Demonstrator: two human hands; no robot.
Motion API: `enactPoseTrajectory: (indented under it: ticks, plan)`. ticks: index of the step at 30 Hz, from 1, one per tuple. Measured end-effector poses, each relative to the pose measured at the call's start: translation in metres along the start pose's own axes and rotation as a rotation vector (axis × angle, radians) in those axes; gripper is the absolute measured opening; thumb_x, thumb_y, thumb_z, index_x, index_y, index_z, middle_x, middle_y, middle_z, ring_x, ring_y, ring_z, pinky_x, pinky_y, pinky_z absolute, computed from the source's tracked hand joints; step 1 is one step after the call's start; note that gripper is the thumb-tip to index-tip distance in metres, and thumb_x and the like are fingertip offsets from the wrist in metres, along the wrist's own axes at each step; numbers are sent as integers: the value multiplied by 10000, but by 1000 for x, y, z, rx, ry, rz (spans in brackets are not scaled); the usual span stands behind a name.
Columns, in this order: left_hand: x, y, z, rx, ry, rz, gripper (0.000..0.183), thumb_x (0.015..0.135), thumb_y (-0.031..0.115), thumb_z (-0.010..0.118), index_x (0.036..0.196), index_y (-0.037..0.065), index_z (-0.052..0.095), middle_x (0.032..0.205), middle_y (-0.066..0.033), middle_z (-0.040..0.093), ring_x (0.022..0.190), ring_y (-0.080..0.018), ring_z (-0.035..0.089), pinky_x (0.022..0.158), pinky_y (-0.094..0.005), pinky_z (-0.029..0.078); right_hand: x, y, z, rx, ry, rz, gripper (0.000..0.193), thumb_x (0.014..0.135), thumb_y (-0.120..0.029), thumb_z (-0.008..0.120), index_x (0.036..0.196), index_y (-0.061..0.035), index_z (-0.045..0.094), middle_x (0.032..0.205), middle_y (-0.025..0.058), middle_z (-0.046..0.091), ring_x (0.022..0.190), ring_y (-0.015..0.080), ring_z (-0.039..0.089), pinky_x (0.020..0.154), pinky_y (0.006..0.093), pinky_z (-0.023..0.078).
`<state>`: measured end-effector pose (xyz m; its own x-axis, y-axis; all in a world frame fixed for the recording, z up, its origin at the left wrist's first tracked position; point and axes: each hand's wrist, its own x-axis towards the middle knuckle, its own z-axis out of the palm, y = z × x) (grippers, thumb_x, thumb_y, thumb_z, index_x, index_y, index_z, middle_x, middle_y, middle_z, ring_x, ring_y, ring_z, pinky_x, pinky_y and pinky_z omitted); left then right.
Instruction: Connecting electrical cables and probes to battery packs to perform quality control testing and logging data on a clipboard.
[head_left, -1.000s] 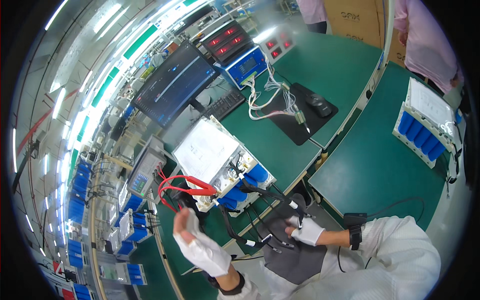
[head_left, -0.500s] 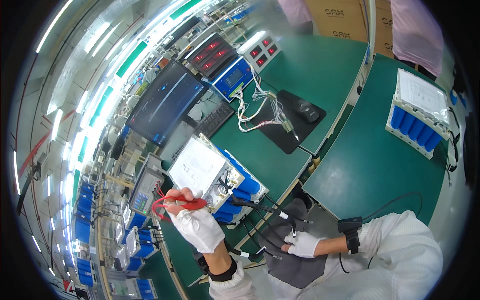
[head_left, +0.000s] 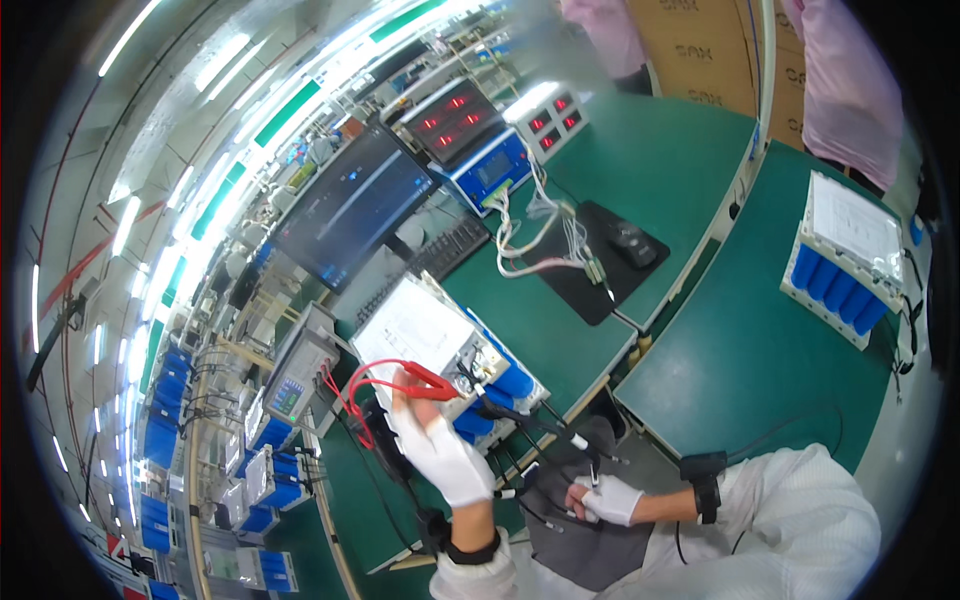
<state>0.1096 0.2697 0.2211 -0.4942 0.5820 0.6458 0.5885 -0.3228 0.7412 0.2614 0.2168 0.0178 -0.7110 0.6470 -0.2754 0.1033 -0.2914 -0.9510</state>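
My left hand (head_left: 445,455), in a white glove with bare fingertips, is closed at a red clip (head_left: 428,382) with red leads. The clip's tip lies at the terminal end of a battery pack (head_left: 518,382) with blue cells and a white top sheet. A black curved thing (head_left: 384,440) lies beside that hand, partly hidden by it. My right hand (head_left: 608,498), gloved likewise, is closed on a thin black cable with a white tag (head_left: 579,440), over my grey-covered lap. Several other black cables (head_left: 508,458) hang from the pack's near side.
A bench meter (head_left: 292,385) stands left of the pack. Behind are a monitor (head_left: 352,205), a keyboard (head_left: 455,245), a blue tester (head_left: 490,172) and a mouse (head_left: 632,243). Another battery pack (head_left: 835,285) sits on the right table. Two people in pink (head_left: 850,100) stand beyond.
My left hand has shifted right and lower, and the red clip now points toward the pack's terminal end. A black curved thing shows beside it. My right hand has barely moved; the view has tilted slightly.
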Motion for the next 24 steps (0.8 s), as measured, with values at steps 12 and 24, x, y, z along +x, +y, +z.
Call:
enactPoseTrajectory:
  ticks: [12,24]
  plan:
    - [-125,-30,-24,-88,488,-407,244,930,149,513,1087,-38,492,1018,-137,528,956,-203,517,863,-338,419,0,7,10,251,-121,159,364,1018,-318,368,983,-32,591,711,2,585,588,77,501,515,225,386]
    - [-157,-102,-53,-401,156,-712,362,976,341,466,814,19,507,556,14,397,469,-69,349,441,-227,279,1,-2,13,376,-113,222,330,1016,-280,394,981,-17,591,661,-1,535,541,76,458,481,225,338]
